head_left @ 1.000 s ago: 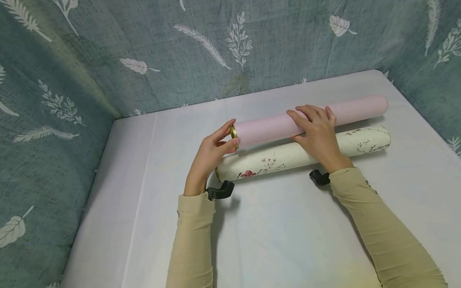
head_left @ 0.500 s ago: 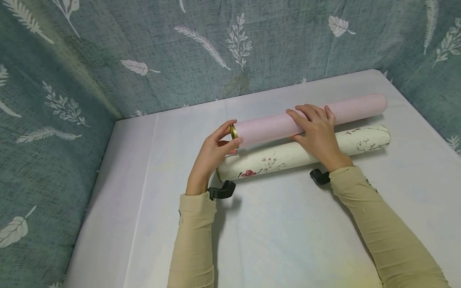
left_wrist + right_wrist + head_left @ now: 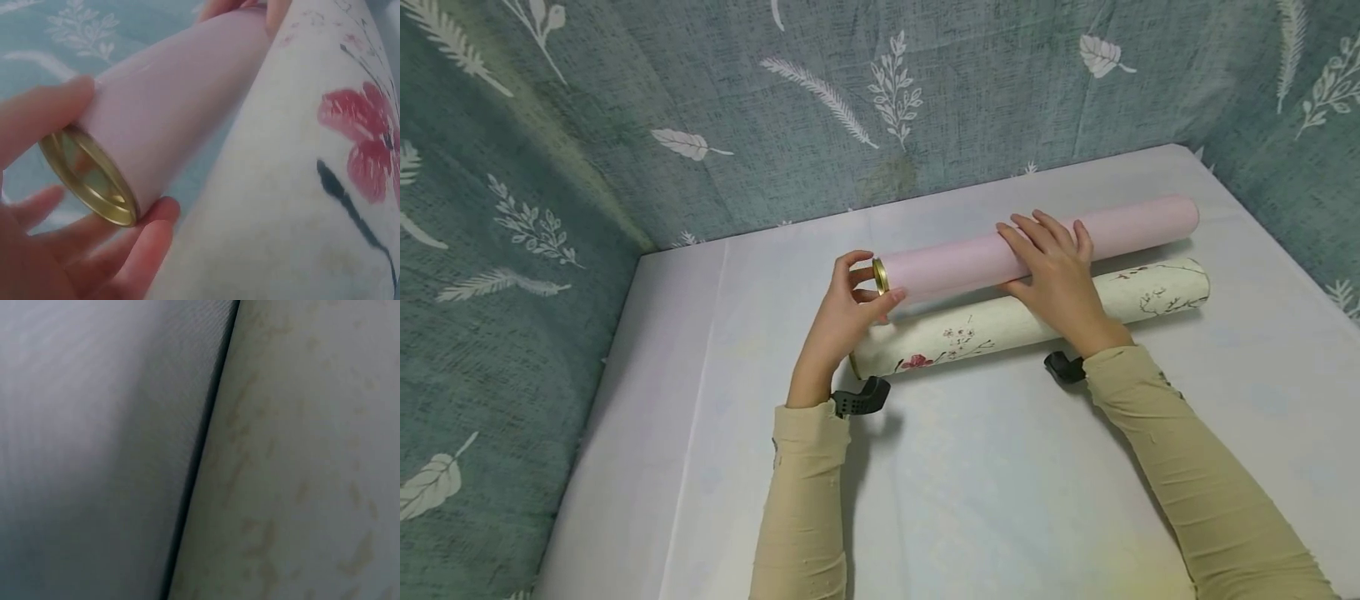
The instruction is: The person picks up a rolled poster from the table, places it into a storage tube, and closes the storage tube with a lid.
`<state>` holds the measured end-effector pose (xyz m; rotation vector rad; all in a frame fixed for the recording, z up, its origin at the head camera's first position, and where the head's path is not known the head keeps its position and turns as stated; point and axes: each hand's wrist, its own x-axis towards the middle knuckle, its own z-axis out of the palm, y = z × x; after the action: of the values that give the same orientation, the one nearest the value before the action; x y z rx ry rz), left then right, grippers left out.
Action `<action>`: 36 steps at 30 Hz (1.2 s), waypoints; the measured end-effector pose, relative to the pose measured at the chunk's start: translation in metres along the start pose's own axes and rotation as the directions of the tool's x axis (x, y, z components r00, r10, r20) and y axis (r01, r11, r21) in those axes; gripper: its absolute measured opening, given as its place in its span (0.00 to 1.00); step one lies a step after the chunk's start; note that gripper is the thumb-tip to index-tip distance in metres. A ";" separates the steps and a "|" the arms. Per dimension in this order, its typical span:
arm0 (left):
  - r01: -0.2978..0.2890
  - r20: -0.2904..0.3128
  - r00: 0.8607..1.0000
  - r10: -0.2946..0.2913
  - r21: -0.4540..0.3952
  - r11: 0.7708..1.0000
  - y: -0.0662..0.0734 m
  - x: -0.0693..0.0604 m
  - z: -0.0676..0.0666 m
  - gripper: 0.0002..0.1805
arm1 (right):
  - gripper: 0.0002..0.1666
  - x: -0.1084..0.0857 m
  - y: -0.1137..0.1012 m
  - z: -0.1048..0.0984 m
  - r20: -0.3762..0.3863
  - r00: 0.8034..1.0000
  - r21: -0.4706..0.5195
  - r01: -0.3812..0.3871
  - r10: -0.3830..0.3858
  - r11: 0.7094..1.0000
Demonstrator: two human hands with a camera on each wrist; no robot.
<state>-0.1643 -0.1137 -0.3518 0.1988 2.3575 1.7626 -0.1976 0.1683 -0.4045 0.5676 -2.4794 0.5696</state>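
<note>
A pink tube [image 3: 951, 265] lies slantwise beyond a cream tube [image 3: 1000, 329] printed with red blossom twigs. My left hand [image 3: 833, 321] curls about the pink tube's near-left end, around its gold metal rim [image 3: 881, 277]. In the left wrist view, its fingers [image 3: 164, 215] touch the tube beside the rim [image 3: 84, 199], a digit on either side. My right hand [image 3: 1062, 279] grips the pink tube's middle from above, fingers over the far side and thumb on the near side. The right wrist view shows only the cream tube's mottled surface [image 3: 300, 450] and pale cloth.
White cloth covers the table [image 3: 1000, 500]. Green leaf-patterned fabric [image 3: 820, 150] hangs behind it and at both sides. A black wrist-worn device [image 3: 861, 397] sits by my left wrist, another [image 3: 1063, 368] by my right. The cream tube also has a gold-edged left end.
The pink tube has shifted slightly left. Fingers of my left hand have come away from the top of the gold rim. My right hand keeps its grip; the cream tube stays put.
</note>
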 end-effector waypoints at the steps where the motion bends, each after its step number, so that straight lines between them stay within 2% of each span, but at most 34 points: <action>1: 0.001 -0.007 1.000 -0.001 -0.014 1.000 -0.001 0.000 -0.001 0.36 | 0.44 0.000 0.000 0.000 0.003 1.000 0.001 -0.004 0.004 1.000; 10: 0.006 -0.097 0.995 -0.003 0.035 0.999 -0.010 -0.007 -0.021 0.18 | 0.37 0.000 0.000 0.005 -0.033 0.999 0.017 0.023 -0.023 1.000; 19: -0.043 -0.151 0.988 0.033 -0.065 0.997 -0.036 0.002 -0.040 0.20 | 0.29 -0.001 0.003 0.005 -0.065 0.997 0.066 -0.024 0.028 0.998; 26: -0.045 -0.209 0.978 0.020 -0.117 0.992 -0.020 -0.007 -0.043 0.13 | 0.24 -0.002 0.004 0.003 -0.045 0.997 0.062 -0.060 0.063 0.996; 28: -0.045 -0.230 0.973 0.015 -0.126 0.991 -0.022 -0.006 -0.044 0.14 | 0.23 -0.002 0.003 0.002 -0.031 0.997 0.057 -0.066 0.068 0.996; 36: -0.023 -0.283 0.959 -0.029 -0.178 0.984 -0.051 0.007 -0.051 0.18 | 0.26 -0.001 0.001 0.000 0.057 0.995 0.011 -0.079 0.078 0.997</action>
<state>-0.1829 -0.1741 -0.3870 -0.0927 2.3581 2.1141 -0.1970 0.1694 -0.4054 0.4994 -2.5621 0.6084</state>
